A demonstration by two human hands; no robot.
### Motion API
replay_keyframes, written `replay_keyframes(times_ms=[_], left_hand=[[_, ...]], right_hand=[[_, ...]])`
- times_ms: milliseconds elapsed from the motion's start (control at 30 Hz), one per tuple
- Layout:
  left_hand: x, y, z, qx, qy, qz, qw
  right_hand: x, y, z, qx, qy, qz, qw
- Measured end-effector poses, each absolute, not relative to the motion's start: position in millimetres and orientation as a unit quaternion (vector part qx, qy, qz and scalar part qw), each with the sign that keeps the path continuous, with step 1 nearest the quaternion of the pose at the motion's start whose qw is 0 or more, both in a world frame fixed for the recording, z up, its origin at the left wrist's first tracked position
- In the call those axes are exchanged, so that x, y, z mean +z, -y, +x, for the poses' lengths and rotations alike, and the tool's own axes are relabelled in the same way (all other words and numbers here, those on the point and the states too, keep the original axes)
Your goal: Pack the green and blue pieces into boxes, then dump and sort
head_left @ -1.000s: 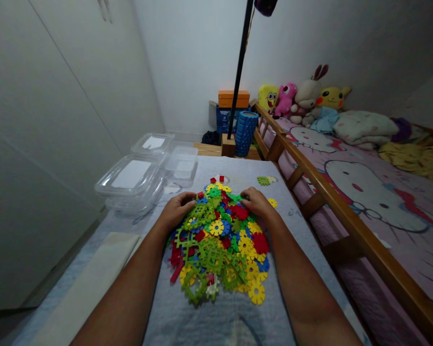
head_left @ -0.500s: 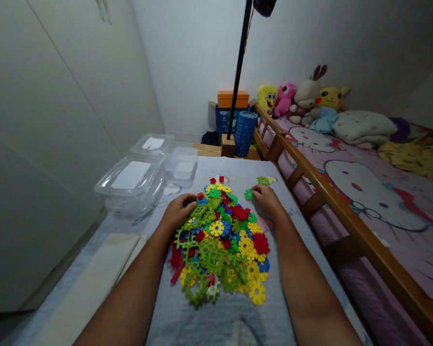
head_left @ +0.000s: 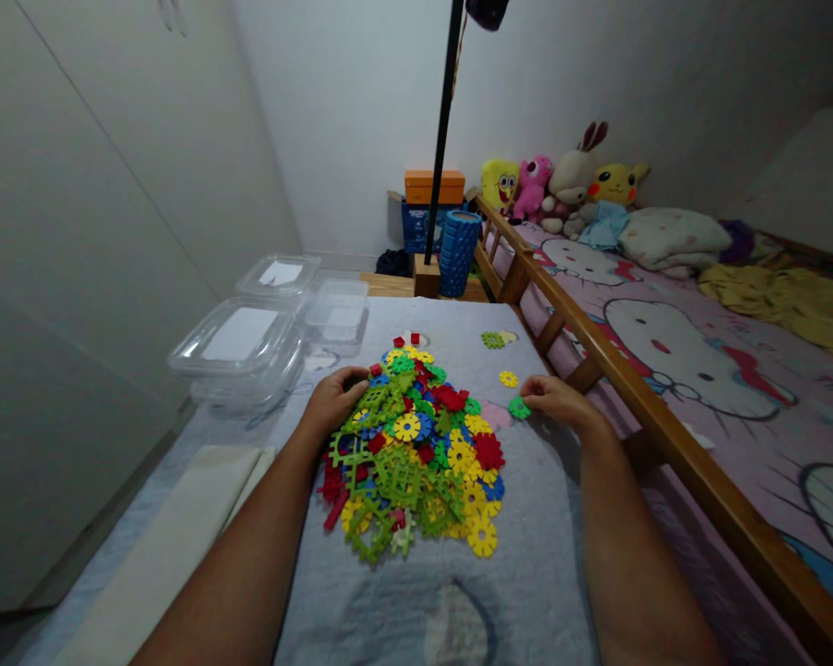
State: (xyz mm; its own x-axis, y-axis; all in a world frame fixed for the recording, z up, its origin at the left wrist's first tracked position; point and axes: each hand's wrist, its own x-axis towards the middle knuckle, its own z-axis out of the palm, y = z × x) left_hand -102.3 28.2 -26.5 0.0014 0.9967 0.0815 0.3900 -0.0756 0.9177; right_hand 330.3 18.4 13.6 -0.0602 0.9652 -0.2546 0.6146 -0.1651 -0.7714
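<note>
Between my forearms lies a heap of plastic interlocking pieces [head_left: 403, 462] in green, yellow, red and blue. My right hand [head_left: 555, 401], right of the heap, pinches a green notched disc [head_left: 520, 408] between thumb and fingers, close to the cloth. A yellow notched disc [head_left: 508, 379] lies just beyond it. At the heap's upper left edge rests my left hand [head_left: 333, 400], fingers loosely curved with a gap at the thumb and no piece visible in them. Close to its fingertips is a small red piece [head_left: 375, 370].
Clear plastic boxes [head_left: 242, 347] stand at the left back of the cloth-covered surface [head_left: 389, 620]. A green square piece [head_left: 492, 340] and two small red pieces [head_left: 415, 339] lie beyond the heap. A wooden bed rail [head_left: 583, 338] runs along the right. Behind rises a black pole [head_left: 441, 139].
My right hand has moved right and nearer with the green disc, away from the heap. The yellow disc now shows on the cloth. My left hand stays at the heap's edge; the view has shifted slightly.
</note>
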Motion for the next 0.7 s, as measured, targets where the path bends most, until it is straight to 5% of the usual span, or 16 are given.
replay_keyframes(times_ms=[167, 700], left_hand=[[-26, -29, -104, 0.413, -0.566, 0.608, 0.374], [-24, -23, -102, 0.434, -0.553, 0.589, 0.398]], right_hand=[[13, 7, 331, 0.418, 0.616, -0.639, 0.195], [-10, 37, 305, 0.191, 0.694, -0.667, 0.191]])
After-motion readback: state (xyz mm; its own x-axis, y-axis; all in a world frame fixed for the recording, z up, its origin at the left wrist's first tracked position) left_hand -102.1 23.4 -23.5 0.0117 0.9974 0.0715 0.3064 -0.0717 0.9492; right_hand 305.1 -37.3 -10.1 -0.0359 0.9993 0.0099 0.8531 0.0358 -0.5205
